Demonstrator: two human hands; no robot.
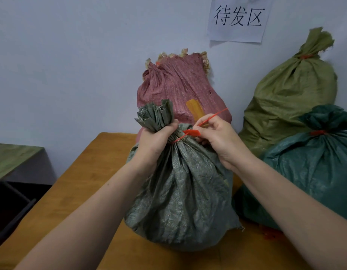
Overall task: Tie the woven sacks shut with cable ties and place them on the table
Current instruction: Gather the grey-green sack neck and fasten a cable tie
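Crinkled woven sack [180,184], smooth wooden table [87,172], matt paper sign [238,18].

Grey-green sack [180,191] upright on table [81,191], neck bunched, red cable tie [190,132] looped round. Tied: pink sack [174,88] 12 o'clock, olive sack [291,90] 2, teal sack [314,172] 3.

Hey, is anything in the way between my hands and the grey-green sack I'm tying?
Nothing visible. The left hand grips the gathered neck of the grey-green sack, the right hand pinches the red cable tie looped round it, and the sack already stands on the wooden table.
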